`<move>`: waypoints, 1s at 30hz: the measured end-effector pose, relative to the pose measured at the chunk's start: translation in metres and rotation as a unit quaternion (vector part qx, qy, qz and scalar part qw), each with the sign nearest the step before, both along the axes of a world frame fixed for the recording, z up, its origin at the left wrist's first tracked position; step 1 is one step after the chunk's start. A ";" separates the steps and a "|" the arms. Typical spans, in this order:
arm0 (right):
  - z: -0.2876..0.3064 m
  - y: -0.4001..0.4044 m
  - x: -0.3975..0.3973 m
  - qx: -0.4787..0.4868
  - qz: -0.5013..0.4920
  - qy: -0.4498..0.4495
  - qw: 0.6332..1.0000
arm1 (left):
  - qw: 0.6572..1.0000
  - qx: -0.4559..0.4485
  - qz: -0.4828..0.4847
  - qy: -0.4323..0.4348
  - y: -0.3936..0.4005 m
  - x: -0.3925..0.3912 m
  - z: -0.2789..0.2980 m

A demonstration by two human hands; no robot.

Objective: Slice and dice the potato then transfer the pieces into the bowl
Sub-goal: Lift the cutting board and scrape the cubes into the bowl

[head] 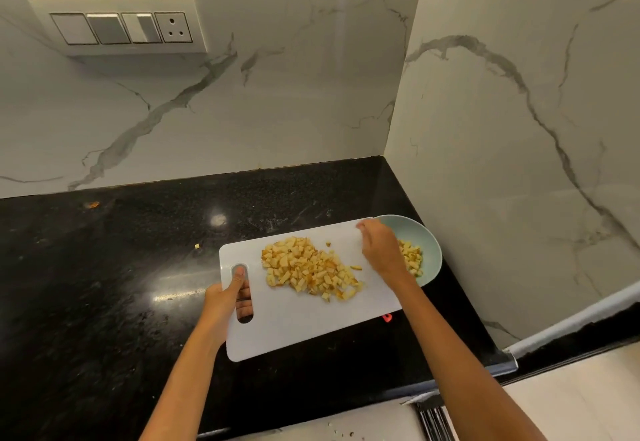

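Nearest of all, two bare forearms reach in from the bottom edge toward the board (304, 323), a white cutting board that makes the handiest landmark. No brand, label or writing can be read on anything in sight.

On the board's left end the left hand (225, 298) grips the handle slot, thumb on top and fingers curled through the opening from beneath; the board seems raised on that side, its right end reaching over the bowl's rim, though I cannot tell whether that end touches the rim. One red object (387, 317) peeps out from under the board's near right edge; what it is I cannot make out.

In the middle of the board lies one heap of diced potato (308, 269), yellow cubes, too many to count, with a few strays just to its right.

Over the board's right end sits the right hand (377, 250), fingers loosely bent and pointing down toward the board, holding nothing that I can see.

Just past that end stands one pale green bowl (427, 246), with more cubes (411, 260) already inside it.

Left of the board, on the black counter (104, 284), lies one stray cube (197, 246), and farther left one orange scrap (92, 204).

Behind the board rises a marble wall (277, 94), with one switch plate (119, 26) up to the left: three switches and one socket.
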State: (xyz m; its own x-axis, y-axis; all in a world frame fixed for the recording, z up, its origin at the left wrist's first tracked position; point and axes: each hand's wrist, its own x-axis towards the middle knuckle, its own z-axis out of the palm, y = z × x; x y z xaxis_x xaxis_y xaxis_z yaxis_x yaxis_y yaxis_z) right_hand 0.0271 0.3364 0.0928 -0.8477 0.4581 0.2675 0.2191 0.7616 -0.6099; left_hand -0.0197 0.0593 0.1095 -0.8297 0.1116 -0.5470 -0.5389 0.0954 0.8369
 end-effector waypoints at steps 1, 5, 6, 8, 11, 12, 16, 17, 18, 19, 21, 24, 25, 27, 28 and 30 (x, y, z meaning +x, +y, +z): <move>0.004 -0.015 -0.005 -0.030 0.039 0.001 0.999 | 1.000 -0.001 -0.001 0.001 0.000 0.000 0.001; 0.015 -0.066 -0.032 -0.097 0.180 -0.065 0.977 | 1.000 -0.007 -0.003 0.002 0.000 0.000 0.001; 0.017 -0.076 -0.040 -0.087 0.214 -0.095 0.968 | 1.000 -0.009 0.001 0.002 0.000 0.000 0.001; 0.019 -0.093 -0.051 -0.047 0.268 -0.136 0.953 | 1.000 -0.011 0.006 0.005 -0.001 0.000 0.000; 0.015 -0.097 -0.051 -0.017 0.286 -0.110 0.952 | 1.000 -0.006 0.012 0.001 -0.002 0.002 -0.004; 0.012 -0.093 -0.048 -0.020 0.281 -0.090 0.955 | 1.000 0.002 0.013 -0.002 -0.003 0.002 -0.005; 0.000 -0.059 -0.027 -0.001 0.224 -0.057 0.973 | 1.000 0.022 0.009 -0.009 -0.007 0.003 -0.007; -0.004 -0.049 -0.021 0.003 0.205 -0.054 0.977 | 1.000 0.025 0.009 -0.010 -0.007 0.003 -0.008; -0.007 -0.039 -0.015 0.005 0.184 -0.046 0.982 | 1.000 0.028 0.009 -0.011 -0.008 0.003 -0.008; -0.010 -0.031 -0.009 0.000 0.160 -0.032 0.987 | 1.000 0.027 0.008 -0.012 -0.008 0.003 -0.008; -0.014 -0.023 0.002 -0.015 0.120 0.011 0.993 | 1.000 0.018 0.004 -0.009 -0.009 0.003 -0.009; -0.018 -0.027 0.010 0.003 0.113 0.023 0.993 | 1.000 0.018 0.005 -0.008 -0.008 0.003 -0.008; -0.020 -0.029 0.011 0.020 0.120 0.019 0.992 | 1.000 0.016 0.008 -0.006 -0.008 0.003 -0.007; -0.023 -0.028 0.015 0.043 0.115 0.021 0.992 | 1.000 0.008 0.009 -0.003 -0.007 0.004 -0.007; -0.022 -0.024 0.017 0.049 0.104 0.022 0.993 | 1.000 0.006 0.008 -0.002 -0.007 0.004 -0.007; -0.022 -0.009 0.019 0.069 0.076 0.017 0.995 | 1.000 0.005 0.008 0.000 -0.008 0.004 -0.007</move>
State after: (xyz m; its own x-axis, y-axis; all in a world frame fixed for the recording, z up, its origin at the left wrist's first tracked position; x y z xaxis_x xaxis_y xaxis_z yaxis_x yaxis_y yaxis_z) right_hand 0.0464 0.3277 0.0711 -0.8941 0.2815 0.3483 0.0758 0.8617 -0.5017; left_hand -0.0152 0.0515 0.1026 -0.8319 0.1042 -0.5451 -0.5395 0.0781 0.8383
